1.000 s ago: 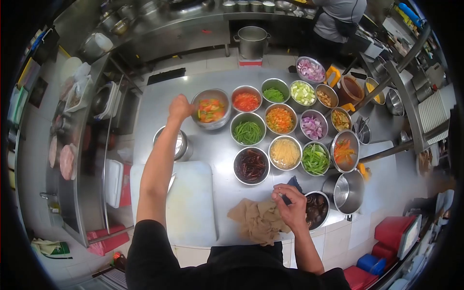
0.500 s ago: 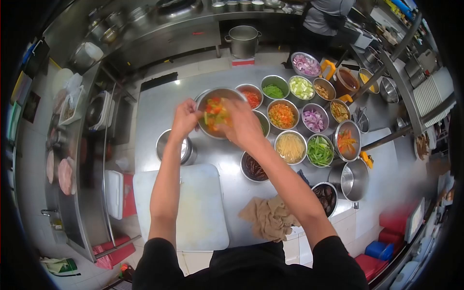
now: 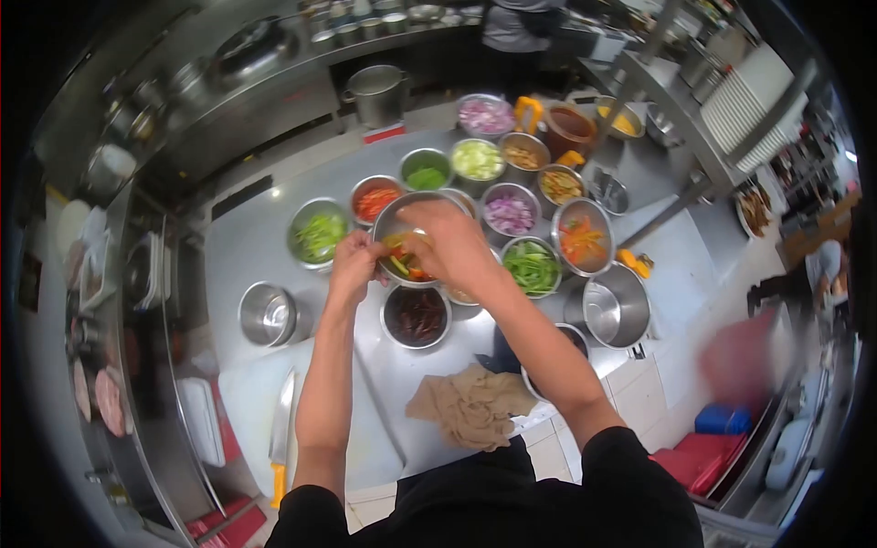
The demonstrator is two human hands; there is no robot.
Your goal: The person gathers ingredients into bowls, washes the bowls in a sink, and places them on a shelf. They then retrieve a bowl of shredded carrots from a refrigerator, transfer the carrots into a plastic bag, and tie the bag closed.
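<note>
Shifted rightward over the table since half a second ago, the steel bowl with its sliced peppers leaves a bowl of cut greens in view toward the left edge. It lies between the bowl of dark chillies, on the near-edge side, and the bowl of red pieces, toward the far edge; being round, it offers no long axis. The left hand pinches its left rim, while the right hand reaches inside from the right, bent fingers above the peppers, whether gripping any I cannot tell.
</note>
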